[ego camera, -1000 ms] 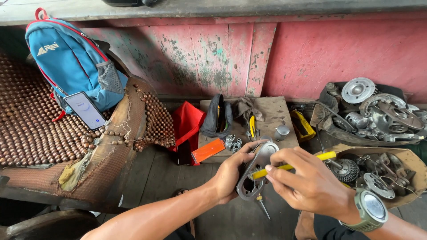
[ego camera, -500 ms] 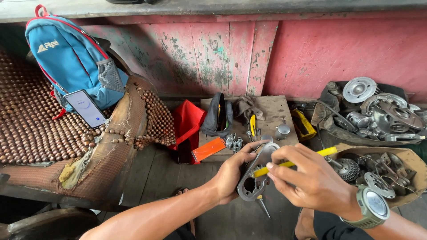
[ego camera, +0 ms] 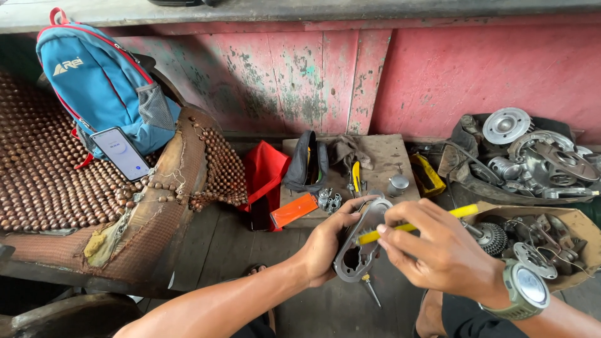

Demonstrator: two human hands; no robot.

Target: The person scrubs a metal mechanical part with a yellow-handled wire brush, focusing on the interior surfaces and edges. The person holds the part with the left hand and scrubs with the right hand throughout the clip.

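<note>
Two curled grips: left hand (ego camera: 325, 247) around metal cover (ego camera: 362, 244), right hand (ego camera: 438, 250) around yellow brush (ego camera: 413, 226).

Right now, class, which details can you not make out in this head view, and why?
- Yellow tool tip: hidden by right hand.
- Grey metal cover: underside hidden; left hand covers its edge.
- Parts in cardboard box: cut off by the right edge.
- Phone screen: too small.

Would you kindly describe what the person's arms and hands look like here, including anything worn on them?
Both forearms are bare, with no sleeves and no gloves in view. The left hand wears nothing: no ring or band shows. Behind the right hand, a chunky wristwatch sits on the wrist, with an olive-green case and strap and a round, pale grey face. No other markings can be made out.
</note>
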